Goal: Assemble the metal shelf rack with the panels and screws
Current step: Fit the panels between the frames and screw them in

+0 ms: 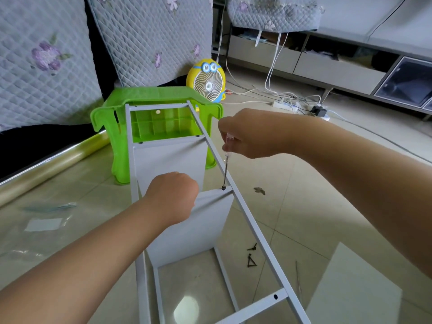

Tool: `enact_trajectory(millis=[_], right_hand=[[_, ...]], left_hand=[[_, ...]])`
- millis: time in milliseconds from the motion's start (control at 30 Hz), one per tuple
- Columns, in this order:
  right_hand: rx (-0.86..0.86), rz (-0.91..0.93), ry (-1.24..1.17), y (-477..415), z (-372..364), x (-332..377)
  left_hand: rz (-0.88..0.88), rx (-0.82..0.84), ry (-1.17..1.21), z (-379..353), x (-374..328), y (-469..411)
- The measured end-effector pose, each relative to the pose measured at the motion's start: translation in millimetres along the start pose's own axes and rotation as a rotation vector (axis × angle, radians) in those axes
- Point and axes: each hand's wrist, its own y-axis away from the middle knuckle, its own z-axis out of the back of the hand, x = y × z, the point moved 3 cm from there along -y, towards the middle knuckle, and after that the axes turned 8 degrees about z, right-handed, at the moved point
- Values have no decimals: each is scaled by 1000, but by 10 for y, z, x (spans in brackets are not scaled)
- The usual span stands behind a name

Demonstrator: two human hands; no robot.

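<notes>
I see the rack [251, 220] lying on the floor [304, 183], far end at the stool [149, 94]; fan [208, 84] behind the stool, screws [252, 260] right of the rack.

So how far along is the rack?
Done: the far panel sits in the frame with two screws at its top. In hand: the right hand holds a screwdriver on a screw at a corner of the second panel while the left hand holds that panel. Left: loose screws lie on the floor and the hole in the near crossbar is empty.
</notes>
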Motion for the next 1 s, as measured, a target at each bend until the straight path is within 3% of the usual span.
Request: enact_trajectory(millis=[233, 400, 533, 667, 800, 1000], right_hand=[[-14, 13, 230, 28, 11, 90], [94, -64, 375, 109, -34, -41], [82, -56, 354, 95, -73, -36], [38, 15, 154, 115, -129, -30], [61, 168, 236, 129, -116, -13], [52, 240, 258, 76, -54, -31]], left_hand=[[-36, 26, -56, 24, -16, -16], [-28, 47, -20, -5, 0, -33], [-27, 42, -36, -4, 1, -24], [-34, 51, -24, -3, -23, -2], [-28, 62, 8, -8, 24, -37], [-30, 57, -17, 18, 16, -48]])
